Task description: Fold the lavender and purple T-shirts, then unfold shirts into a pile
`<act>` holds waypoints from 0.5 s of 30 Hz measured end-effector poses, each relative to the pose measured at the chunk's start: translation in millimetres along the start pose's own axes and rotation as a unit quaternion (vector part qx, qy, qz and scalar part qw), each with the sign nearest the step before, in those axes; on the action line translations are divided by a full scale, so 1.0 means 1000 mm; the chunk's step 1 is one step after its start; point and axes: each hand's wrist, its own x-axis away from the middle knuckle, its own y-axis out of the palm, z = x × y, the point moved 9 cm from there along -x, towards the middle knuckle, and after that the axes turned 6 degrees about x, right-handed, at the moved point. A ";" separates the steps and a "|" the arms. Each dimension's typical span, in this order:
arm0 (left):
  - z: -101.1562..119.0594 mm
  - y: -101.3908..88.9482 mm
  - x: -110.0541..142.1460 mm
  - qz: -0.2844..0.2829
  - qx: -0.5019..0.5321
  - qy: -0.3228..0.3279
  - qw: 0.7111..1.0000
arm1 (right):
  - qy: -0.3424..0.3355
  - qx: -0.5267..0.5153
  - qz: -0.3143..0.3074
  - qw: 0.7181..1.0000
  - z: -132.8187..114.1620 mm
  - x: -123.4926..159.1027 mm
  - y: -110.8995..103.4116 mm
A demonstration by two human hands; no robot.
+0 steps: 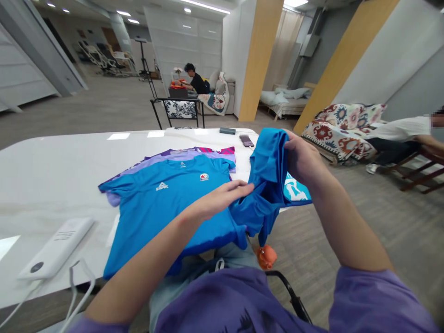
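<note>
1. A smooth, rounded white slab (pixel 57 249) with a cable lies on the glossy white tabletop (pixel 52 175).
2. A thin blue T-shirt (pixel 166 212), short-sleeved and lightly creased, lies spread over lilac fabric (pixel 222 161), its hem at the table's near edge.
3. The left hand (pixel 229 194), fingers straight, touches the bunched cloth; whether it pinches, I cannot tell.
4. Bunched blue cloth (pixel 267 162) hangs in soft folds, right of the T-shirt.
5. The right hand (pixel 301 155) grips its upper edge.
6. A white-printed blue fabric piece (pixel 297 189) lies behind.
</note>
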 end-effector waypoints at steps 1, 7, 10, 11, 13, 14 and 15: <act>-0.001 -0.001 0.002 -0.008 -0.060 0.015 0.998 | -0.010 0.003 0.012 1.000 -0.005 0.002 0.003; 0.025 -0.018 0.027 0.033 -0.272 0.126 0.953 | -0.044 0.015 -0.010 0.999 -0.029 0.014 0.024; 0.061 -0.049 0.048 0.148 -0.261 0.165 0.940 | -0.089 0.093 -0.051 0.990 -0.045 0.017 0.024; 0.074 -0.057 0.056 0.169 -0.252 0.173 0.937 | -0.104 0.127 -0.064 0.984 -0.050 0.017 0.023; 0.103 -0.069 0.074 0.199 -0.256 0.197 0.925 | -0.123 0.171 -0.081 0.974 -0.061 0.016 0.016; 0.120 -0.073 0.084 0.210 -0.275 0.211 0.914 | -0.127 0.185 -0.087 0.970 -0.066 0.015 0.012; 0.136 -0.076 0.095 0.217 -0.301 0.222 0.902 | -0.131 0.199 -0.090 0.967 -0.072 0.014 0.006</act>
